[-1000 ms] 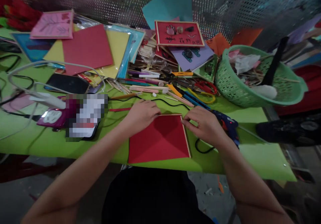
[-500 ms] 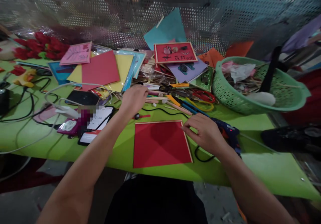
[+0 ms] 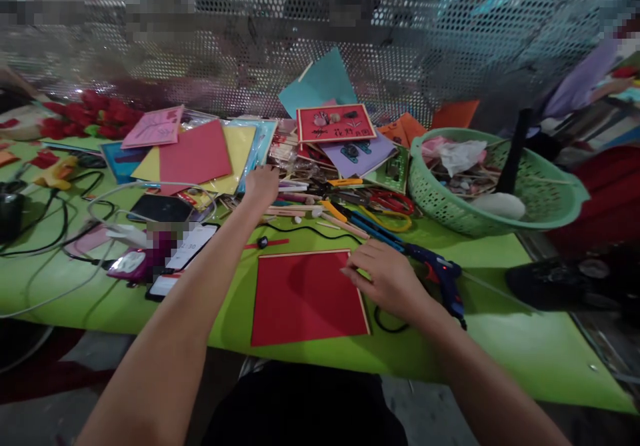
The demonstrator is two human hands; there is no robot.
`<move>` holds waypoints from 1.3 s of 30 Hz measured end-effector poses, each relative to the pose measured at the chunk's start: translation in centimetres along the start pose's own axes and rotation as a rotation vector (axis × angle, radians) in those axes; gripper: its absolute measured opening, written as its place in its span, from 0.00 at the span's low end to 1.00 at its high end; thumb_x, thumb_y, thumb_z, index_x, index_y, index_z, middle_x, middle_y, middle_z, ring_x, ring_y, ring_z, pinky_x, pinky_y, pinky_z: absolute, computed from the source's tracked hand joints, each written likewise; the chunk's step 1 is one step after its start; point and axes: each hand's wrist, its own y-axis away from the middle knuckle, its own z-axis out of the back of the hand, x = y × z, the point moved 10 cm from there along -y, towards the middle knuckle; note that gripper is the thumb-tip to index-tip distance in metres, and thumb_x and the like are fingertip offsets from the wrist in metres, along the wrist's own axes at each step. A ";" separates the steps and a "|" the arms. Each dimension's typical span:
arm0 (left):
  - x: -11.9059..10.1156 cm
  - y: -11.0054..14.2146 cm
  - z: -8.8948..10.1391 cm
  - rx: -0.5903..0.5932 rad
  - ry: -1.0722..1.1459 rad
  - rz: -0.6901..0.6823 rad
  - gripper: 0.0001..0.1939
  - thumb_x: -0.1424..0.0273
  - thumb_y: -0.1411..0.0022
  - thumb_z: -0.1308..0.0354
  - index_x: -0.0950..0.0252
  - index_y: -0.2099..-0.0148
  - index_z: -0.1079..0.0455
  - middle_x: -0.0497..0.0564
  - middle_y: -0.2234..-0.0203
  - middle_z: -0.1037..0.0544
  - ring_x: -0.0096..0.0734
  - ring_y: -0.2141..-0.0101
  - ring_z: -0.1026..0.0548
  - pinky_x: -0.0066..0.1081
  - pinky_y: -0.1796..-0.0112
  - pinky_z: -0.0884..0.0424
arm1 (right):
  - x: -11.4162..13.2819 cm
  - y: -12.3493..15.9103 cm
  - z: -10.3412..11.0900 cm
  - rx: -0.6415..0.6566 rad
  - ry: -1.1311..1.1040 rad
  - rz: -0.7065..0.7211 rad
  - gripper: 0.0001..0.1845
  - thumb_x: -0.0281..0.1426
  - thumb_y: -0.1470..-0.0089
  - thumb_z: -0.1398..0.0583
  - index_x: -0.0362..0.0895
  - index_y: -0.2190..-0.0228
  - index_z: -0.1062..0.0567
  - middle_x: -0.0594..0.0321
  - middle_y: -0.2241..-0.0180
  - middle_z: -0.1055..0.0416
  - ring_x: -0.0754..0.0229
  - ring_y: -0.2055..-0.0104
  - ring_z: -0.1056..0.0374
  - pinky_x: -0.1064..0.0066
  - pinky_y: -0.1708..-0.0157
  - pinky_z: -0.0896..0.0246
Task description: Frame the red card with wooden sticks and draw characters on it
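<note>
A red square card [image 3: 305, 296] edged with thin wooden sticks lies flat on the green table [image 3: 515, 329] in front of me. My right hand [image 3: 383, 276] rests on its right edge, fingers curled and pressing on the stick there. My left hand [image 3: 261, 186] is stretched out far across the table into a heap of wooden sticks and pens [image 3: 295, 203]. Its fingers are curled down among them, and I cannot make out what they hold.
A blue glue gun [image 3: 437, 276] lies right of my right hand, its black cable looping by the card. Scissors [image 3: 393, 203], a green basket [image 3: 545, 199], stacked coloured sheets [image 3: 195, 153], a phone [image 3: 183, 253] and cables [image 3: 55, 226] crowd the table.
My left hand left the card's top left corner and reached away to the stick heap. My right hand stayed at the card's right edge. My view tilted upward.
</note>
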 end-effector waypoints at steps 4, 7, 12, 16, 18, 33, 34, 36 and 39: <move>0.3 0.9 1.1 -0.109 0.056 0.008 0.22 0.76 0.32 0.55 0.65 0.42 0.27 0.63 0.46 0.22 0.49 0.46 0.25 0.43 0.48 0.29 | 0.1 0.0 -0.1 0.009 -0.005 -0.004 0.13 0.33 0.33 0.42 0.44 0.72 0.27 0.60 0.72 0.27 0.56 0.66 0.33 0.64 0.61 0.43; 0.4 1.2 2.2 -0.204 0.104 0.008 0.22 0.75 0.31 0.56 0.65 0.40 0.29 0.61 0.44 0.25 0.48 0.46 0.26 0.43 0.48 0.29 | 0.3 0.0 -0.2 0.017 -0.002 0.002 0.13 0.33 0.33 0.42 0.44 0.71 0.27 0.60 0.71 0.26 0.56 0.66 0.34 0.64 0.62 0.44; -0.2 0.8 3.8 -0.299 0.168 -0.033 0.22 0.73 0.31 0.53 0.61 0.37 0.31 0.58 0.40 0.27 0.48 0.44 0.28 0.44 0.45 0.31 | 0.3 0.0 -0.1 0.011 -0.002 0.005 0.13 0.33 0.33 0.42 0.44 0.71 0.26 0.59 0.71 0.26 0.56 0.66 0.34 0.64 0.62 0.44; -0.7 0.8 6.2 -0.425 0.194 -0.034 0.22 0.71 0.28 0.55 0.60 0.36 0.33 0.60 0.40 0.27 0.51 0.40 0.31 0.48 0.43 0.34 | 0.3 0.1 0.0 -0.006 -0.003 0.007 0.14 0.33 0.33 0.43 0.45 0.71 0.26 0.60 0.72 0.26 0.56 0.66 0.34 0.65 0.62 0.44; -1.4 0.8 7.2 -0.471 0.193 -0.087 0.22 0.67 0.27 0.54 0.57 0.35 0.35 0.58 0.38 0.28 0.51 0.39 0.34 0.48 0.42 0.36 | 0.3 0.0 0.0 -0.002 0.008 0.005 0.14 0.33 0.33 0.42 0.45 0.71 0.27 0.60 0.71 0.26 0.57 0.67 0.35 0.65 0.63 0.44; 2.4 0.2 5.6 -0.384 0.240 0.142 0.19 0.73 0.34 0.53 0.59 0.43 0.33 0.54 0.57 0.19 0.41 0.55 0.23 0.38 0.57 0.30 | 0.0 0.2 -0.4 0.032 -0.013 -0.011 0.12 0.32 0.33 0.42 0.45 0.71 0.26 0.60 0.71 0.26 0.56 0.66 0.33 0.64 0.62 0.44; 2.0 0.3 5.7 -0.371 0.205 0.106 0.20 0.74 0.34 0.54 0.58 0.43 0.32 0.55 0.56 0.19 0.42 0.54 0.24 0.40 0.55 0.30 | 0.0 0.2 -0.5 0.033 -0.009 -0.010 0.13 0.33 0.33 0.42 0.45 0.71 0.26 0.60 0.71 0.25 0.56 0.66 0.33 0.64 0.62 0.44; 0.9 0.3 5.5 -0.318 0.114 0.014 0.22 0.75 0.34 0.54 0.57 0.43 0.29 0.57 0.52 0.20 0.45 0.50 0.26 0.43 0.51 0.31 | 0.0 0.2 -0.6 0.034 -0.003 -0.009 0.13 0.33 0.33 0.42 0.44 0.71 0.26 0.59 0.71 0.25 0.56 0.65 0.34 0.64 0.61 0.44; -0.2 0.2 4.3 -0.208 0.012 -0.076 0.20 0.75 0.35 0.53 0.58 0.49 0.23 0.59 0.52 0.21 0.49 0.47 0.28 0.47 0.48 0.33 | 0.0 0.2 -0.5 0.032 0.000 -0.008 0.13 0.33 0.33 0.42 0.44 0.71 0.26 0.59 0.70 0.25 0.56 0.65 0.34 0.64 0.62 0.44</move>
